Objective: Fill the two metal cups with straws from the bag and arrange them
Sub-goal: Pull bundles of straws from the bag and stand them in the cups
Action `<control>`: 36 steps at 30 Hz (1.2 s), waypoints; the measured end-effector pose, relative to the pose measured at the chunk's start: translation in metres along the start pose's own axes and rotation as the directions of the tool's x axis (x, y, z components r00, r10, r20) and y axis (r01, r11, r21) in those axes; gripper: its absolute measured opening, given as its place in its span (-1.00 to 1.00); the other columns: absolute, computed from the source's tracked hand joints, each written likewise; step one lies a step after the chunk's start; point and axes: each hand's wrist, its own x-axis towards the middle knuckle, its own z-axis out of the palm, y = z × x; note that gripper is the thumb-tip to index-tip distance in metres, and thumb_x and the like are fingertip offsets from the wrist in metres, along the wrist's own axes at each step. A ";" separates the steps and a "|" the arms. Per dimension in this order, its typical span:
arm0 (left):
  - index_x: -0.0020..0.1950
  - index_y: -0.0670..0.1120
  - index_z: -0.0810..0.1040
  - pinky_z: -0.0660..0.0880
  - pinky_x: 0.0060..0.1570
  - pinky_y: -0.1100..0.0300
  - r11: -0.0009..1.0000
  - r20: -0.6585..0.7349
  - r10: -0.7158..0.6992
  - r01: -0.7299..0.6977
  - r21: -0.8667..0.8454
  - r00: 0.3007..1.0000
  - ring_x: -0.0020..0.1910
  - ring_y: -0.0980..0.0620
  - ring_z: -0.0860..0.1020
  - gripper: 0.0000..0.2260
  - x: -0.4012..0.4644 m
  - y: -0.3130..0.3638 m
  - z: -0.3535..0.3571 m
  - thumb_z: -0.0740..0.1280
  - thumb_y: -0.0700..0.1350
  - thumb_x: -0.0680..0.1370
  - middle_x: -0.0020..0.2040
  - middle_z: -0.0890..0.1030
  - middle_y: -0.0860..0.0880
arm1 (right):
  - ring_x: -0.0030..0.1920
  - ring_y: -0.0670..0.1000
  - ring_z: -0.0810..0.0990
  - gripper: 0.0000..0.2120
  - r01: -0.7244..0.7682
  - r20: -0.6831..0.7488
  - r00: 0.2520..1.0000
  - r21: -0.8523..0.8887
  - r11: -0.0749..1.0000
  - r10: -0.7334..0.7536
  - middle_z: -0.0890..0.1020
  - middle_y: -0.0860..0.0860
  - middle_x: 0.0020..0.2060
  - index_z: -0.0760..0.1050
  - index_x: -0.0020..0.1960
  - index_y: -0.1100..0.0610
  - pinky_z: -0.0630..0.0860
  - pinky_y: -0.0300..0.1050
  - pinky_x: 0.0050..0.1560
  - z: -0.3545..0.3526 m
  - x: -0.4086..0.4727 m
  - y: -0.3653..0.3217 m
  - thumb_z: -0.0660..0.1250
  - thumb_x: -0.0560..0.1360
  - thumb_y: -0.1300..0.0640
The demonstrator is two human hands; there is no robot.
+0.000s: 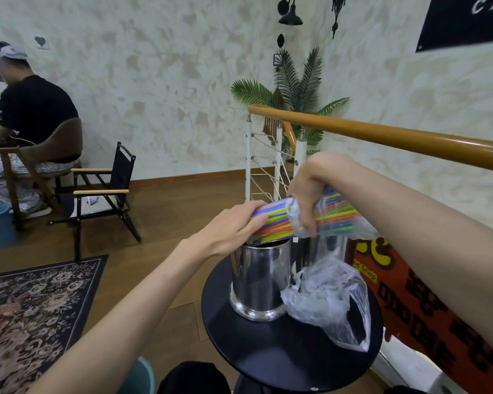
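Banner [366, 275] reads "ee shop". Straws [276, 218] lie level, left-right; right hand [308, 194] grips bagged end, left hand [234, 231] pinches bare tips.

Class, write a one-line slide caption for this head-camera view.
Left hand draws coloured straws from the bag gripped by the right hand, above a metal cup.

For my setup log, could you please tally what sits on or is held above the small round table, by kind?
Metal cups: 2 (one in plain view, one mostly hidden behind the bags)
Plastic bags: 2 (one lying on the table, one around the straws)
Straw bundles: 1
Total: 5
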 end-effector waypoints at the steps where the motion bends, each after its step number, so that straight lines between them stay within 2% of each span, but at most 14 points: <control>1: 0.53 0.05 0.30 0.40 0.26 0.00 1.000 0.009 -0.004 0.004 -0.015 1.000 0.23 0.02 0.48 -0.48 -0.001 -0.003 0.000 -0.05 0.25 0.65 0.38 0.51 0.02 | 0.03 0.14 0.74 -0.14 -0.009 0.016 1.000 -0.028 1.000 0.009 0.74 0.06 0.04 0.61 0.23 0.05 0.62 0.14 0.20 -0.004 0.001 -0.002 0.69 -0.01 -0.21; 4: 0.64 0.10 0.12 0.29 0.41 0.01 1.000 0.032 -0.008 0.008 -0.001 0.999 0.42 0.01 0.38 -0.46 -0.004 -0.014 0.003 -0.10 0.23 0.68 0.56 0.34 0.03 | 0.03 0.13 0.73 -0.18 -0.009 -0.010 1.000 -0.046 0.999 0.009 0.73 0.05 0.06 0.59 0.25 0.04 0.63 0.12 0.20 -0.007 0.003 -0.007 0.69 0.06 -0.21; 7: 0.65 0.12 0.03 0.30 0.37 0.03 1.000 0.033 -0.008 0.008 0.008 0.999 0.38 0.01 0.39 -0.47 -0.006 -0.017 0.004 -0.09 0.22 0.68 0.53 0.36 0.03 | 0.03 0.11 0.72 -0.28 0.026 -0.084 0.996 -0.023 0.999 -0.028 0.72 0.03 0.07 0.55 0.27 0.04 0.64 0.08 0.16 -0.002 0.005 -0.007 0.67 0.20 -0.17; 10: 0.64 0.11 0.10 0.35 0.31 0.00 1.000 0.024 -0.016 0.016 -0.003 1.000 0.28 0.04 0.43 -0.42 -0.004 -0.016 0.006 -0.12 0.26 0.64 0.40 0.44 0.02 | 0.04 0.09 0.71 -0.27 0.065 -0.142 0.988 0.010 0.998 -0.062 0.70 0.01 0.07 0.51 0.26 0.01 0.64 0.08 0.17 0.004 0.005 -0.002 0.68 0.19 -0.17; 13: 0.61 0.08 0.20 0.35 0.31 0.02 1.000 0.001 -0.020 0.020 -0.016 1.000 0.29 0.06 0.42 -0.43 -0.005 -0.015 0.010 -0.11 0.23 0.64 0.40 0.44 0.02 | 0.04 0.06 0.69 -0.30 0.120 -0.213 0.972 0.069 0.990 -0.103 0.66 -0.03 0.06 0.45 0.19 -0.04 0.63 0.08 0.18 0.007 0.003 0.004 0.70 0.17 -0.15; 17: 0.59 0.07 0.23 0.33 0.33 0.01 1.000 -0.016 -0.026 0.026 -0.003 1.000 0.31 0.05 0.41 -0.46 -0.005 -0.012 0.014 -0.10 0.20 0.64 0.43 0.44 0.01 | 0.04 0.04 0.66 -0.32 0.140 -0.243 0.963 0.066 0.988 -0.120 0.62 -0.07 0.03 0.42 0.23 -0.03 0.62 0.07 0.19 0.008 -0.002 0.006 0.68 0.24 -0.11; 20: 0.60 0.03 0.23 0.31 0.34 0.00 0.999 0.006 -0.026 0.025 0.037 1.000 0.32 0.00 0.39 -0.45 -0.005 -0.012 0.019 -0.10 0.16 0.65 0.43 0.45 -0.03 | 0.02 0.04 0.67 -0.24 0.130 -0.241 0.964 0.043 0.991 -0.116 0.63 -0.06 0.04 0.44 0.31 -0.01 0.63 0.05 0.16 0.005 -0.002 0.005 0.68 0.23 -0.13; 22: 0.55 -0.02 0.32 0.32 0.33 -0.03 0.998 0.020 -0.027 0.026 0.057 0.999 0.34 -0.05 0.40 -0.45 -0.004 -0.010 0.018 -0.11 0.14 0.64 0.40 0.48 -0.08 | 0.02 0.03 0.66 -0.21 0.109 -0.232 0.967 0.013 0.994 -0.103 0.62 -0.05 0.07 0.42 0.33 0.01 0.63 0.01 0.12 0.001 -0.002 0.003 0.67 0.23 -0.16; 25: 0.48 -0.08 0.41 0.34 0.29 -0.03 0.995 0.038 -0.014 0.010 0.100 0.999 0.33 -0.09 0.41 -0.43 -0.005 -0.007 0.015 -0.12 0.13 0.63 0.35 0.50 -0.13 | 0.09 0.05 0.64 -0.14 0.113 -0.252 0.961 -0.008 0.994 -0.112 0.58 -0.04 0.16 0.38 0.40 0.00 0.62 0.02 0.17 -0.004 0.000 0.000 0.67 0.23 -0.18; 28: 0.53 -0.03 0.37 0.30 0.39 -0.01 0.998 0.041 -0.031 0.029 0.052 0.999 0.42 -0.02 0.31 -0.43 -0.009 -0.010 0.014 -0.09 0.13 0.62 0.47 0.37 -0.07 | 0.25 0.08 0.54 -0.09 0.177 -0.350 0.924 0.035 0.984 -0.154 0.47 -0.05 0.32 0.33 0.47 -0.02 0.55 0.00 0.23 -0.004 -0.002 0.006 0.67 0.24 -0.13; 30: 0.54 0.02 0.37 0.17 0.50 0.01 0.998 0.046 -0.052 0.051 0.023 0.998 0.54 0.02 0.12 -0.43 -0.009 -0.014 0.016 -0.09 0.15 0.61 0.57 0.22 -0.05 | 0.34 0.10 0.48 -0.08 0.218 -0.406 0.895 0.042 0.975 -0.183 0.42 -0.04 0.40 0.33 0.48 -0.04 0.50 0.04 0.32 0.001 -0.005 0.012 0.67 0.23 -0.12; 32: 0.55 0.04 0.38 0.10 0.51 0.01 0.996 0.058 -0.087 0.089 -0.020 0.994 0.57 0.10 0.00 -0.41 -0.009 -0.014 0.016 -0.10 0.17 0.59 0.62 0.11 0.01 | 0.34 0.09 0.47 -0.11 0.263 -0.455 0.865 0.052 0.963 -0.212 0.43 -0.03 0.42 0.37 0.45 -0.06 0.47 0.09 0.36 0.009 -0.006 0.016 0.68 0.21 -0.14; 36: 0.48 0.06 0.47 0.19 0.44 0.01 0.988 0.113 -0.147 0.151 -0.022 0.983 0.55 0.07 0.08 -0.37 -0.007 -0.007 0.011 -0.13 0.19 0.55 0.62 0.14 0.01 | 0.37 0.07 0.46 -0.08 0.310 -0.536 0.812 0.063 0.949 -0.230 0.45 -0.02 0.43 0.38 0.45 -0.09 0.46 0.06 0.35 0.017 -0.006 0.019 0.68 0.18 -0.18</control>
